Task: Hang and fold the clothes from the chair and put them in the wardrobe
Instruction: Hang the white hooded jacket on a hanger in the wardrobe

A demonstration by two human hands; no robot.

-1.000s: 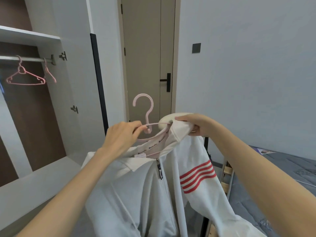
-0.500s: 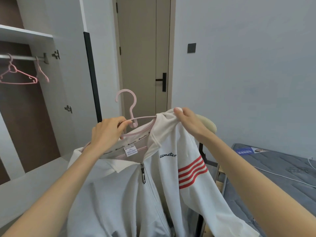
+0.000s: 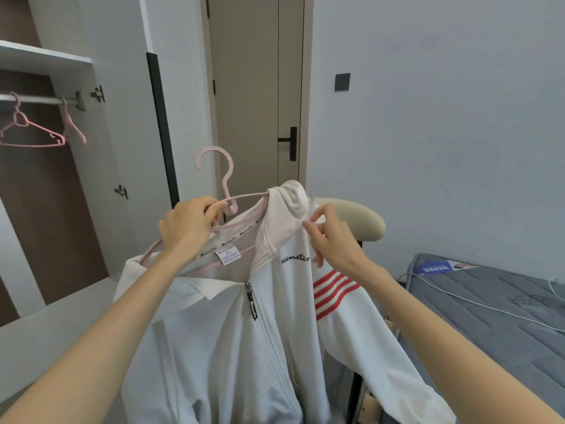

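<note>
A white zip jacket [image 3: 232, 332] with red sleeve stripes hangs in front of me on a pink hanger [image 3: 227, 191]. My left hand [image 3: 186, 228] grips the hanger just below its hook. My right hand [image 3: 330, 237] pinches the jacket's right shoulder fabric, which is bunched up over the hanger's right end. Behind the jacket stands the chair, only its cream backrest [image 3: 357, 220] showing. At the left is the open wardrobe [image 3: 46, 61] with its rail [image 3: 39, 99].
Two empty pink hangers [image 3: 33, 130] hang on the rail. A white wardrobe ledge [image 3: 61, 316] lies low on the left. A closed door [image 3: 260, 87] is straight ahead. A grey mattress [image 3: 495, 301] with a white cable lies at the right.
The jacket and hanger have shifted left and away from the chair back. My right hand has slid from the top of the shoulder down onto its outer side.
</note>
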